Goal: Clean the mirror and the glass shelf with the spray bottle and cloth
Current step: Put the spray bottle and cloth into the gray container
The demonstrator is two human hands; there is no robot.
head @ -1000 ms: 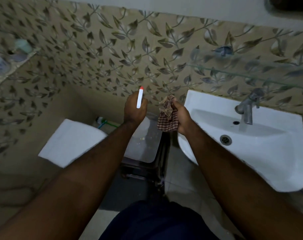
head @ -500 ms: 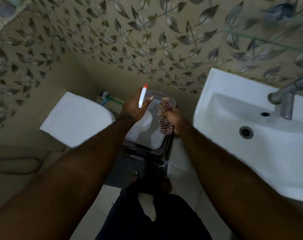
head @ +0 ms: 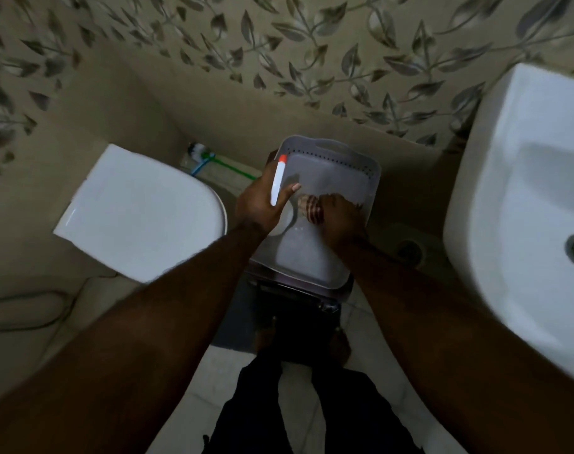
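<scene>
My left hand [head: 258, 204] grips a slim white spray bottle [head: 277, 185] with an orange tip, held at the left edge of a grey plastic basket [head: 361, 168]. My right hand [head: 339, 217] is closed on a red-and-white checked cloth [head: 312, 209], low inside that basket. The basket stands on a dark stool [head: 298, 299] in front of me. The mirror and the glass shelf are out of view.
A white toilet lid [head: 138, 214] lies to the left and a white washbasin [head: 525, 204] to the right. A toilet brush with a green handle [head: 213, 160] lies by the leaf-patterned tiled wall [head: 312, 44]. My legs and bare feet are below on the tiled floor.
The camera has tilted down, so the tap and glass shelf left the view. Both hands have dropped toward the basket, and the cloth now reaches down inside it.
</scene>
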